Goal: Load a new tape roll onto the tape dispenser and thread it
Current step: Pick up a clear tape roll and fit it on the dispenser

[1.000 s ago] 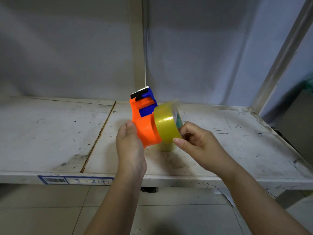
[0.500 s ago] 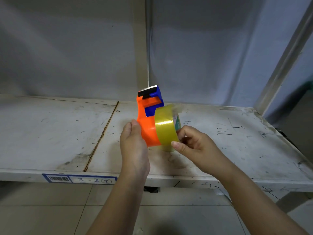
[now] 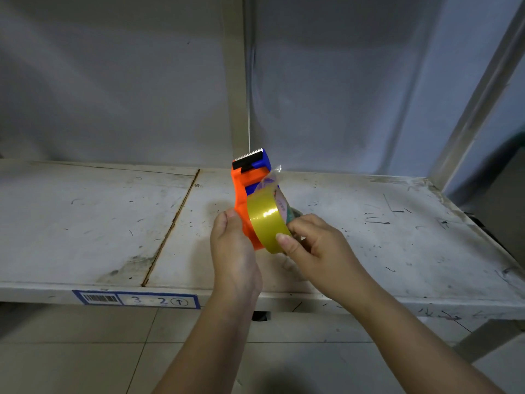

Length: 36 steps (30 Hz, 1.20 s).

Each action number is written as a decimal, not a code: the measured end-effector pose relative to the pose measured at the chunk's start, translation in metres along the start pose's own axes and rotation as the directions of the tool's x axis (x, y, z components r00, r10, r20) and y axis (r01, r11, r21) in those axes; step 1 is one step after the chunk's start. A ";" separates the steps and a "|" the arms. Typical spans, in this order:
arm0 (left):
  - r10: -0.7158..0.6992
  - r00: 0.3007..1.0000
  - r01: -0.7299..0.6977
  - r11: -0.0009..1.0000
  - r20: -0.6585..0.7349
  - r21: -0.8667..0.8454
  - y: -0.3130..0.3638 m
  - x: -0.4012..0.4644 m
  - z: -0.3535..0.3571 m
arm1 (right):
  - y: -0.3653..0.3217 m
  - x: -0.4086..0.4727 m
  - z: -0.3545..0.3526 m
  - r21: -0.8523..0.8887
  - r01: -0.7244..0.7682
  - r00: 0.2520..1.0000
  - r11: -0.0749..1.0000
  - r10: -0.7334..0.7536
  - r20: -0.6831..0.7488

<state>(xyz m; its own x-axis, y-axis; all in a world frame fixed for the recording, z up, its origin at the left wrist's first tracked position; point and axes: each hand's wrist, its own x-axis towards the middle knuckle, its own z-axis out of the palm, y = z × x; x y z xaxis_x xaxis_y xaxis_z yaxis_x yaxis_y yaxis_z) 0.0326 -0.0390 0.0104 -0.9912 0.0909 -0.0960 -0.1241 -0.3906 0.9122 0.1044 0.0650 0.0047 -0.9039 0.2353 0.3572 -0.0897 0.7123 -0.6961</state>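
Note:
I hold an orange tape dispenser (image 3: 242, 194) upright above the shelf, its blue head and toothed black blade at the top. My left hand (image 3: 233, 251) grips its lower body from the left. A yellowish clear tape roll (image 3: 265, 220) sits against the dispenser's right side. My right hand (image 3: 309, 243) holds the roll, thumb on its outer face and fingers behind it. A loose clear tape end (image 3: 270, 177) sticks up from the roll beside the blue head. The dispenser's hub is hidden by the roll.
A scuffed white metal shelf (image 3: 99, 217) lies under my hands, with a seam left of centre and a label reading 3-2 (image 3: 136, 300) on its front edge. Uprights stand behind centre (image 3: 235, 81) and at the right (image 3: 477, 103). Tiled floor shows below.
Both hands lifted the dispenser and roll slightly up and right. A loose clear tape end now stands up from the roll near the blue head.

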 end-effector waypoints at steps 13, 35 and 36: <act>-0.034 0.990 0.030 0.999 0.135 0.025 0.002 -0.013 0.007 | -0.006 0.010 -0.027 0.464 -0.241 0.962 0.853 0.148 0.228; 0.149 0.987 -0.160 0.930 0.058 0.330 0.001 -0.014 0.005 | -0.011 0.006 -0.027 0.225 -0.183 0.968 0.957 0.135 0.210; 0.190 0.980 -0.198 0.910 0.057 0.365 0.001 -0.013 0.005 | -0.015 0.005 -0.030 0.220 -0.166 0.980 0.961 0.136 0.145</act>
<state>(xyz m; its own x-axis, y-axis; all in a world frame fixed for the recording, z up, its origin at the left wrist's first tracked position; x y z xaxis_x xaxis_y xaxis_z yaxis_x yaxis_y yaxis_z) 0.0458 -0.0364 0.0147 -0.9925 0.0666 0.1021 0.0996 -0.0395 0.9942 0.1140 0.0752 0.0349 -0.9587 0.2319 0.1647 -0.0277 0.5004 -0.8653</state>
